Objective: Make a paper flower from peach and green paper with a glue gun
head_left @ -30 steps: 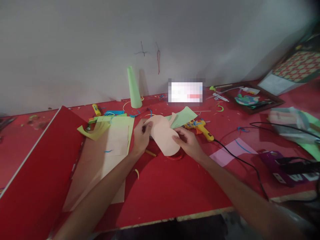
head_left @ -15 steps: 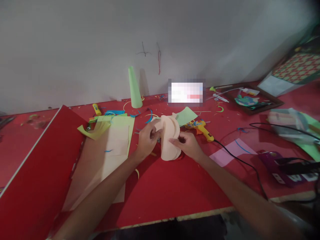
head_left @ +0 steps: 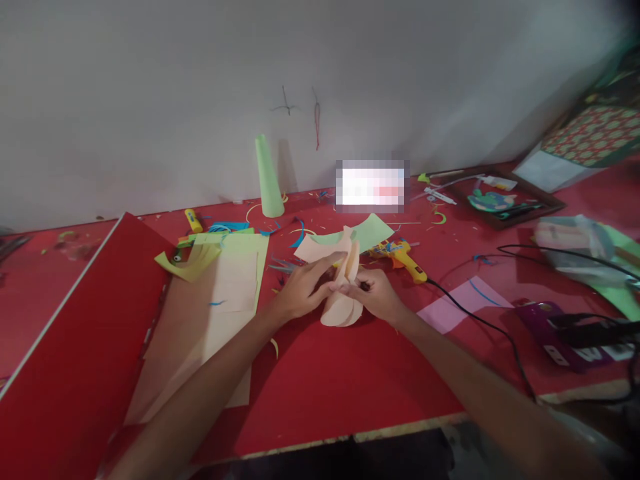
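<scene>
A peach paper cut-out (head_left: 345,293) stands folded almost in half above the red table (head_left: 350,380). My left hand (head_left: 303,290) presses its left side with the fingers stretched along the paper. My right hand (head_left: 375,293) pinches the fold from the right side. A light green paper sheet (head_left: 373,232) lies just behind the peach piece. A yellow glue gun (head_left: 403,257) rests to the right of my hands, its black cord (head_left: 480,320) trailing toward the table's front right.
A green paper cone (head_left: 267,177) stands by the wall. Peach and yellow-green sheets (head_left: 225,280) lie at left beside a raised red board (head_left: 70,347). A pink sheet (head_left: 465,303), a purple power strip (head_left: 570,333) and a framed craft (head_left: 500,197) sit at right.
The peach cut-out has been folded from a flat open shape into a narrow doubled piece. My hands have come together on it and lowered slightly.
</scene>
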`<state>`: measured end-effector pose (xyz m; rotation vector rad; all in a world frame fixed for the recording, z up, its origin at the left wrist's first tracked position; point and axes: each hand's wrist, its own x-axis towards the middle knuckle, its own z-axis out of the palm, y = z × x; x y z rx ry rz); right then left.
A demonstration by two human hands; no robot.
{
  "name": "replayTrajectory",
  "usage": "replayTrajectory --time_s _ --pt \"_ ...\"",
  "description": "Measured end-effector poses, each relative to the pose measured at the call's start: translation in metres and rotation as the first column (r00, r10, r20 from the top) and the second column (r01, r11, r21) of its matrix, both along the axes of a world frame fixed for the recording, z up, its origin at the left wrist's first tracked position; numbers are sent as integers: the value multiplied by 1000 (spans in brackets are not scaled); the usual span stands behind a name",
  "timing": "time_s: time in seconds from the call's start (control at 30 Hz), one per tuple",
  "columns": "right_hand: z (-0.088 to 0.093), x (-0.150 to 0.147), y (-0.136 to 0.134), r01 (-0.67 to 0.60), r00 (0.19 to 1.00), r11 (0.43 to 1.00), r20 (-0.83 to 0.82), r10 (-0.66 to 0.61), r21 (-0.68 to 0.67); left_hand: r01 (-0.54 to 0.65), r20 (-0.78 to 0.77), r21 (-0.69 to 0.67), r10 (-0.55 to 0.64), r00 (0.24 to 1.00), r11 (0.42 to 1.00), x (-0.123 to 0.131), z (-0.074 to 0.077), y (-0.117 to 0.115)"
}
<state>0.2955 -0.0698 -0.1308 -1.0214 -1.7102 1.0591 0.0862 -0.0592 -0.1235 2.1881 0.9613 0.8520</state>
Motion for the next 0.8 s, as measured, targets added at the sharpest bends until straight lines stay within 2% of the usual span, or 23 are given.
replayTrajectory --time_s 0.07,0.13,0.3,0.4,0.5,0.6,0.8 --pt "1 -1 -1 -52 999 998 -8 52 17 64 75 -79 -59 995 995 4 4 -2" --pt "4 -1 -3 -92 996 995 -20 92 25 81 141 -158 -59 988 984 10 11 -4" --pt "8 0 -1 -73 996 996 -39 76 52 -50 198 -309 116 973 950 26 33 -12" --pt "5 1 2 -66 997 996 -40 68 55 -101 189 -365 180 965 925 28 41 -12" --pt "2 3 3 -17 998 999 -53 19 45 -180 192 -362 262 946 915 22 39 -5" --pt "1 6 5 89 993 996 -78 -88 14 -266 216 -372 362 907 889 10 31 9" --pt "-2 20 18 326 944 945 -53 -324 24 -416 336 -395 550 765 819 -10 17 30"
